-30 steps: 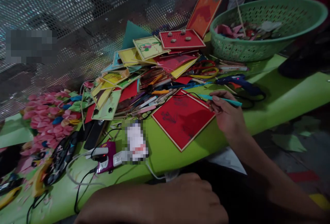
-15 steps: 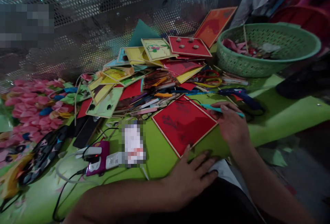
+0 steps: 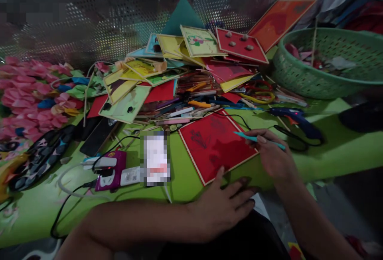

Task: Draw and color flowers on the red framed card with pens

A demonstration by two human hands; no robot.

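A red card with a pale border (image 3: 215, 142) lies on the green table (image 3: 191, 180) in front of me. My right hand (image 3: 273, 156) is closed on a teal pen (image 3: 257, 139), whose tip rests on the card's right side. My left hand (image 3: 224, 206) lies flat at the table's near edge, fingers spread, its thumb touching the card's near corner.
Behind the card is a heap of coloured cards (image 3: 191, 56), pens and scissors (image 3: 254, 92). A blue glue gun (image 3: 295, 118) lies to the right, before a green basket (image 3: 329, 64). Pink paper flowers (image 3: 32, 92), a purple charger (image 3: 109, 168) and cables lie left.
My left hand came up from my lap onto the table edge and now touches the card. The view shifted left and down; my right hand stays at the card with the pen.
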